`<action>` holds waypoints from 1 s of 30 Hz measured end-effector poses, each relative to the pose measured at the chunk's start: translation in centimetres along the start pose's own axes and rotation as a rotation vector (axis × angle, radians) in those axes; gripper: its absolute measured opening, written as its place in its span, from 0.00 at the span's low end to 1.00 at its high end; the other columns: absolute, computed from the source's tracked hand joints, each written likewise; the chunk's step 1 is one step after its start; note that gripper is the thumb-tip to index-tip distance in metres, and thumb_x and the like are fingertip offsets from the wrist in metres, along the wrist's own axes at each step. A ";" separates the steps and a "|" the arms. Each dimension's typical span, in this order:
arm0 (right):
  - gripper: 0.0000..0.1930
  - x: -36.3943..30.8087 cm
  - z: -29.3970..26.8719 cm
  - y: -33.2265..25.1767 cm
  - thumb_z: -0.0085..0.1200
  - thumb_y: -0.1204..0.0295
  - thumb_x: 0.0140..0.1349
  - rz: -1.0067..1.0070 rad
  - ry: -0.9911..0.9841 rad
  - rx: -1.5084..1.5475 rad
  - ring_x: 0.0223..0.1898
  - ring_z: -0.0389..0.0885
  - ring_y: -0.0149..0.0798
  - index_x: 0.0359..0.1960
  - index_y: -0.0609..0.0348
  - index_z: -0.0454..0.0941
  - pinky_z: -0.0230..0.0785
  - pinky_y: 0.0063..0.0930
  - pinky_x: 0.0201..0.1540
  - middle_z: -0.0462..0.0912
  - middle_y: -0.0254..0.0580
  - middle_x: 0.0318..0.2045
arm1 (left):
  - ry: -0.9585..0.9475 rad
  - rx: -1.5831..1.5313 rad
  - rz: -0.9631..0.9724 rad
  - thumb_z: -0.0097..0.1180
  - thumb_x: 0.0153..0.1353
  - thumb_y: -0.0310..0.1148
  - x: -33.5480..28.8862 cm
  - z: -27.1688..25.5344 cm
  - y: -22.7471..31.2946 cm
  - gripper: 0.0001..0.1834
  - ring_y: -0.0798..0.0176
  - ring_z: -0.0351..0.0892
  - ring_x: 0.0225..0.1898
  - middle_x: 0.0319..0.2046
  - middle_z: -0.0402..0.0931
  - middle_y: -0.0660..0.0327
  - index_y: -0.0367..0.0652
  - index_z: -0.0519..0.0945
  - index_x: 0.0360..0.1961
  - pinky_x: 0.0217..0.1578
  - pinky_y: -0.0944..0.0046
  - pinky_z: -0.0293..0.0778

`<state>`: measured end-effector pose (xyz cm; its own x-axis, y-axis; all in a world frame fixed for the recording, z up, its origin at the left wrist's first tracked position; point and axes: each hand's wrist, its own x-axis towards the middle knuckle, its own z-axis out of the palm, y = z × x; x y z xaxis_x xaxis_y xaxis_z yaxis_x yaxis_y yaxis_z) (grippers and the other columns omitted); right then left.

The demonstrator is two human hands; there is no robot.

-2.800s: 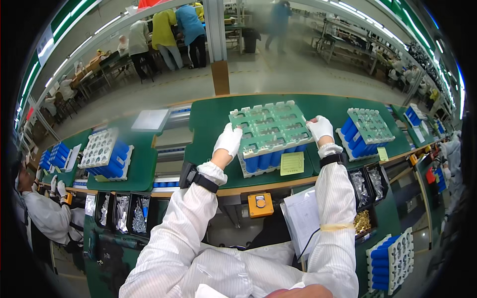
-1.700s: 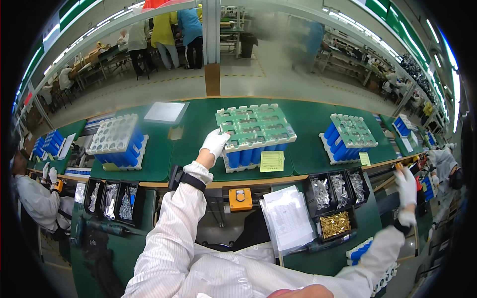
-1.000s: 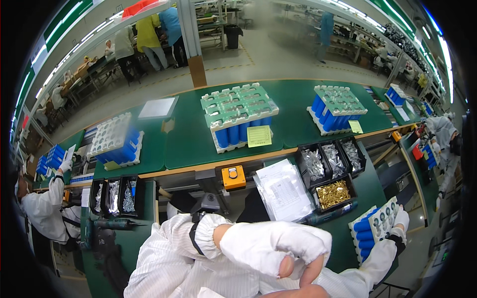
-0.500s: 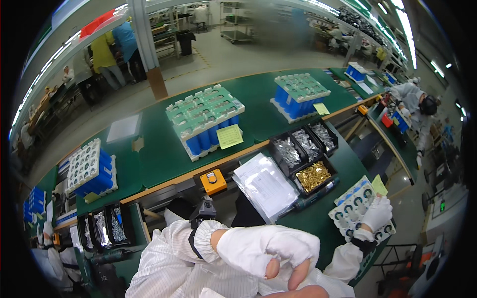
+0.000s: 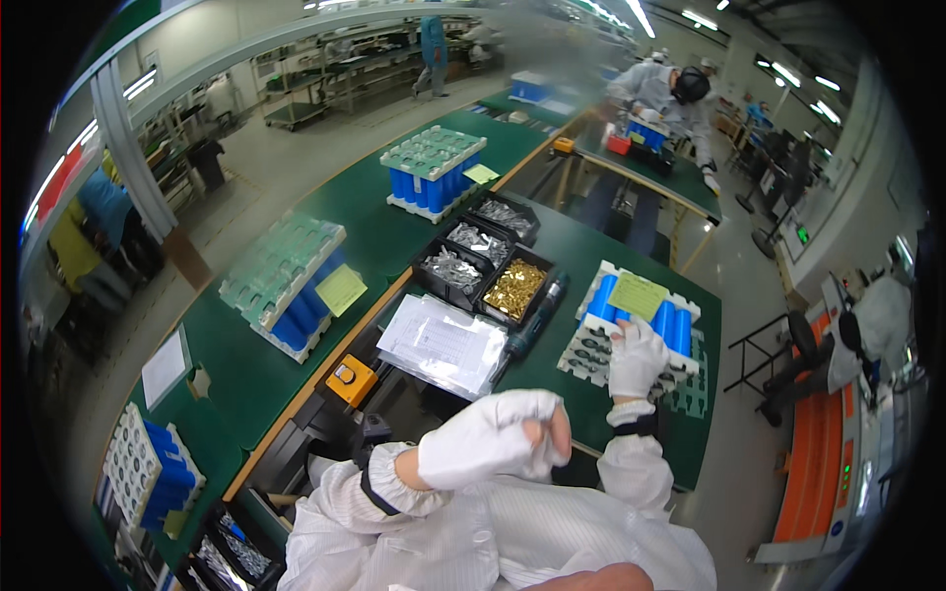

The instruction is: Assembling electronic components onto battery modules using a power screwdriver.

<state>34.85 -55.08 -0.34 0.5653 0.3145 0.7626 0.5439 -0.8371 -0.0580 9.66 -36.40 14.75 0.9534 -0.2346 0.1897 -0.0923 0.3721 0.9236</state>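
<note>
At the right end of the green bench a battery pack [image 5: 599, 347] of blue cylindrical cells in white end holders lies tilted, its cells facing up. A yellow-green paper slip [image 5: 638, 295] rests over the cells. My gloved right hand [image 5: 639, 364] is closed on the pack's near holder, fingertips at the slip's lower edge. In front of my chest, my gloved left hand [image 5: 498, 438] hovers off the bench with bare fingertips curled in. Whatever it may hold is hidden. A green perforated plate [image 5: 694, 384] shows beside the pack.
Black bins [image 5: 453, 266] hold silvery metal parts; another bin holds brass-coloured parts [image 5: 516, 288]. A power screwdriver [image 5: 537, 315] and sleeved papers [image 5: 443, 345] lie nearby. An orange button box [image 5: 351, 380] sits on the bench edge. More packs [image 5: 434, 172] line the back bench. A co-worker [image 5: 670, 98] works farther off.
My view has swung right. The pack under my right hand has tipped from holes-up to cells-up, and the slip now lies on top. My left hand's fingers have drawn closer together.
</note>
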 end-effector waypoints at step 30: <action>0.26 -1.0 -8.1 0.9 0.74 0.52 0.34 0.109 0.122 -0.012 0.37 0.73 0.49 0.29 0.50 0.73 0.60 0.45 0.45 0.75 0.40 0.30 | 0.046 -0.514 -0.352 0.49 0.70 0.47 7.4 -9.2 -14.2 0.39 0.49 0.82 0.40 0.47 0.76 0.42 0.34 0.49 0.70 0.39 0.55 0.82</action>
<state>29.77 -59.79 4.09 0.5407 0.1658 0.8247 0.4759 -0.8687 -0.1374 20.65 -35.17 -0.04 0.9137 -0.3875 -0.1220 0.3692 0.6665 0.6477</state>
